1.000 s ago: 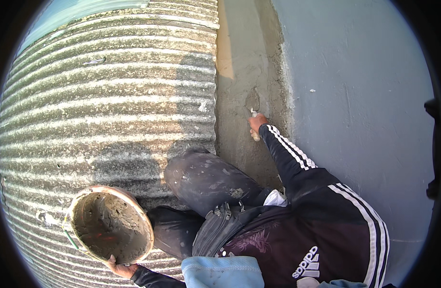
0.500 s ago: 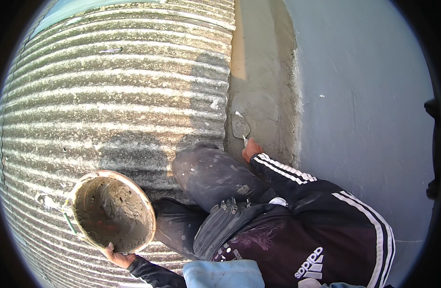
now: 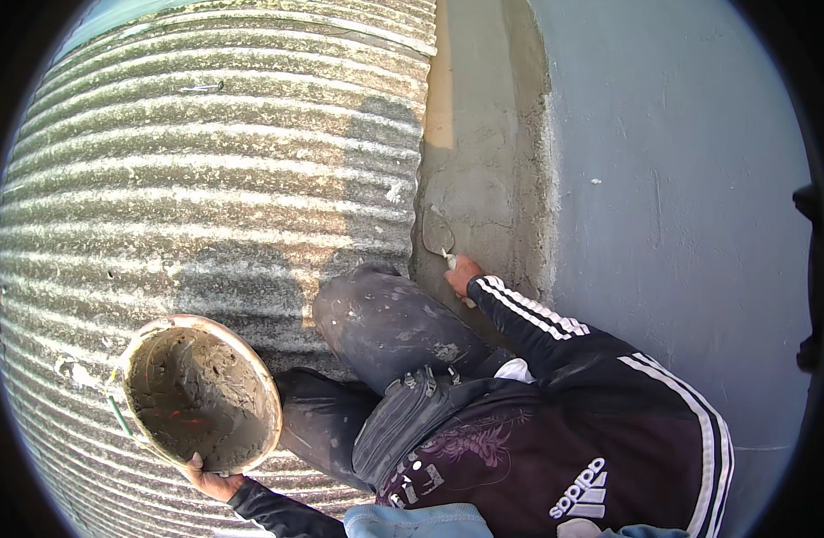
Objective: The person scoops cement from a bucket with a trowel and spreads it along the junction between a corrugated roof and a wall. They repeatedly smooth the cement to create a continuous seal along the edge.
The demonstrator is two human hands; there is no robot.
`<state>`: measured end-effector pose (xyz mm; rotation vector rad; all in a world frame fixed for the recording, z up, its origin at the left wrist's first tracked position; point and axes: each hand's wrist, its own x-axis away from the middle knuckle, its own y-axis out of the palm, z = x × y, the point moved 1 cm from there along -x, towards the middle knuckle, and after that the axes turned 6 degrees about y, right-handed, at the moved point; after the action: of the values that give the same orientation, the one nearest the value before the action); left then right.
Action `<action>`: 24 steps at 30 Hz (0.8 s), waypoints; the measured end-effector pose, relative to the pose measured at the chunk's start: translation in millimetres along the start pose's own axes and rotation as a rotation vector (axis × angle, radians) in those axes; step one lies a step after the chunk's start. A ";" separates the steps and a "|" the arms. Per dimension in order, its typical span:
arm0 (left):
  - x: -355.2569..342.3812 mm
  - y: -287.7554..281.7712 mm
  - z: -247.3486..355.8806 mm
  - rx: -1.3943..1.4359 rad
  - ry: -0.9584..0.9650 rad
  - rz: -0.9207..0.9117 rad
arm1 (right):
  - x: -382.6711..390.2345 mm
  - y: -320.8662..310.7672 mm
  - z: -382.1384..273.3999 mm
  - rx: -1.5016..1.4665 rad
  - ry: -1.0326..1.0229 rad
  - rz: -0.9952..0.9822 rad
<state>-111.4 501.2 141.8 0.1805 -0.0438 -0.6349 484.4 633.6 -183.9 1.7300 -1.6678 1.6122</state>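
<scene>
My right hand (image 3: 464, 274) is closed round the handle of a trowel (image 3: 437, 235). The trowel's blade lies against wet grey mortar (image 3: 483, 193) in the strip between the roof sheet and the wall. At the lower left, my left hand (image 3: 213, 482) grips the near rim of a round bucket (image 3: 273, 394), thumb over the edge. Grey mortar coats the bucket's inside and pools at its bottom. The bucket stands tilted on the corrugated roof, its green-gripped handle (image 3: 120, 417) hanging on the left side.
Corrugated roof sheeting (image 3: 206, 170) covers the left side, with a small thin object (image 3: 202, 87) lying far up on it. A smooth grey wall (image 3: 672, 224) stands on the right. My bent knee (image 3: 367, 305) is close to the roof sheet's edge.
My right hand has shifted slightly left, and the trowel blade has turned and moved toward the roof sheet's edge. The left hand still holds the bucket; the whole view has shifted a little.
</scene>
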 end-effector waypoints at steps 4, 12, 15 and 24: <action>1.2 1.9 -1.9 0.000 -0.001 0.017 | -0.1 -4.8 -3.0 -0.192 0.092 0.265; 0.2 -0.8 -2.3 -0.017 0.016 0.034 | -80.6 -87.0 -48.2 -0.473 0.121 0.234; -1.7 -2.6 -2.5 -0.024 0.023 0.032 | -82.3 -96.3 -67.9 -0.291 0.067 0.149; -1.0 -3.0 -3.4 -0.022 0.029 0.010 | -68.0 -94.4 -61.3 0.354 -0.003 0.214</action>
<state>-113.7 500.1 137.8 0.1682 -0.0100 -0.6223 547.9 747.9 -170.3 1.7518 -1.6984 2.1117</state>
